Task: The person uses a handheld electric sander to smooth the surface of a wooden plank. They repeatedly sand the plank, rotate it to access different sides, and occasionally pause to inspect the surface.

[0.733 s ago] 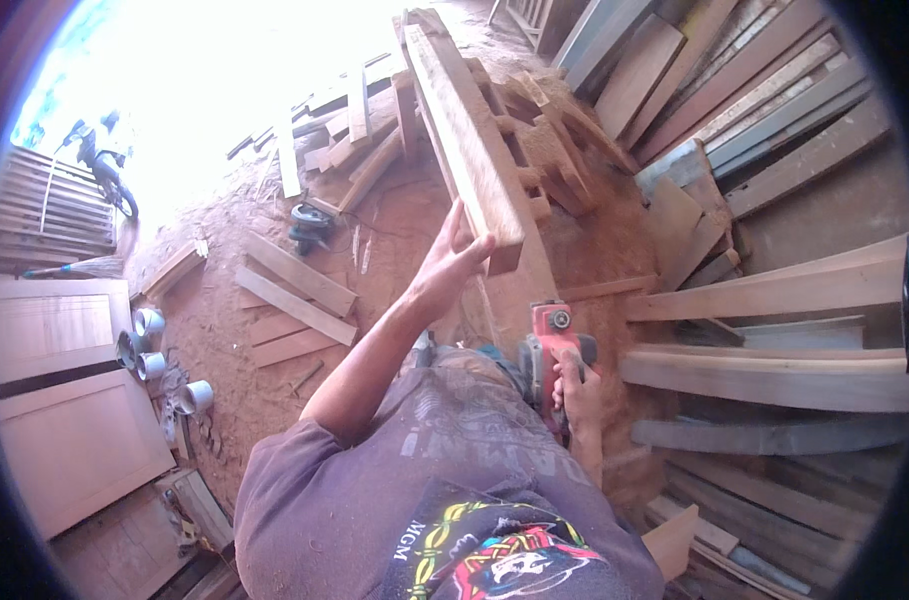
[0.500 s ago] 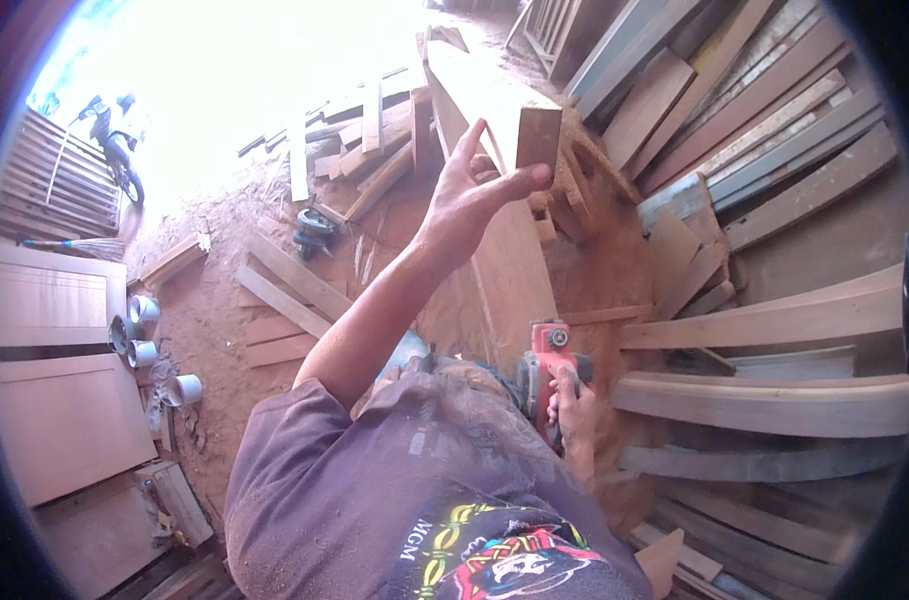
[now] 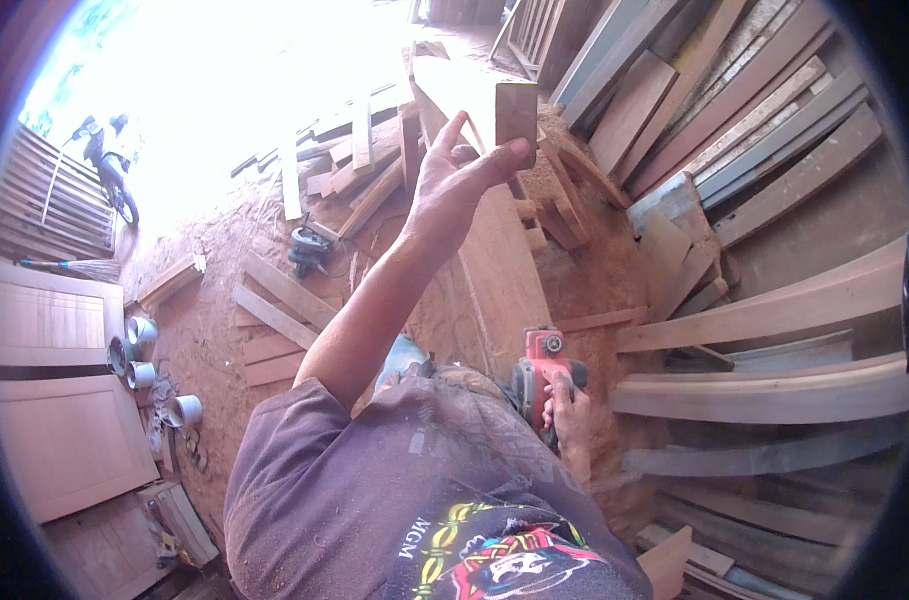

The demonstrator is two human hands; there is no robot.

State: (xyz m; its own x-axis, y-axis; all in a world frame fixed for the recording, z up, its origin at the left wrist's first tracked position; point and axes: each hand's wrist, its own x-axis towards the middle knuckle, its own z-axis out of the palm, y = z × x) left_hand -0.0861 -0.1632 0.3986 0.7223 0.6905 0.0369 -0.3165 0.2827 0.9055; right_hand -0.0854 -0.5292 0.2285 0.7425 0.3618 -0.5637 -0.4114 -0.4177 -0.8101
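My left hand grips the near end of a thick wooden plank, its thumb across the squared end face and its index finger stretched along the side. Bright light washes out the plank's upper surface. By my right hip, my right hand is wrapped round the handle of a red and black electric hand planer. Below the held plank lies a wide wooden board, running from the work pile toward my waist. The planer sits beside this board's near end; whether they touch I cannot tell.
Curved timbers and stacked boards fill the right side. Offcuts and a dark power tool lie on the dusty ground ahead. At left are panelled doors, white pots and a motorbike.
The whole view has shifted slightly leftward. The held plank's end has moved a little left and up and turned, showing more of its end face. Both hands keep their grips.
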